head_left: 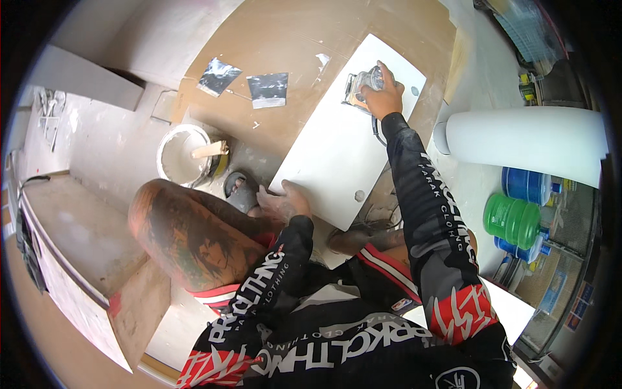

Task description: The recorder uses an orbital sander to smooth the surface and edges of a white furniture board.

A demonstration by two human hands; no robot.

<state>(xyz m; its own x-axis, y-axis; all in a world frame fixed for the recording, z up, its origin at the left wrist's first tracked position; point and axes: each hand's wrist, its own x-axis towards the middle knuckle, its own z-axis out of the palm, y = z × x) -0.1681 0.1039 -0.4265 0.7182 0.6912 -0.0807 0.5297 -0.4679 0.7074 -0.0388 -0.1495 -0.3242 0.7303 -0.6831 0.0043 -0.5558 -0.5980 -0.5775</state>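
A long white board [327, 146] with round holes lies slantwise in front of me. Toward its far end, my right hand [383, 96] is closed over a small power sander [361, 87], which rests on the board's face. A dark cord [378, 131] trails from the sander beside my wrist. At the board's near left corner, my dusty left hand [287, 202] grips the edge, thumb over the top and fingers on the outer side; the fingertips are partly hard to make out.
Brown cardboard [278, 39] lies beneath, with two dark sheets [267, 90] on it. A white bucket [183, 154] with a wooden stick stands left. At right are a white roll [525, 139], a green water jug [512, 217] and a blue jug [526, 185]. A wooden box [84, 227] stands left.
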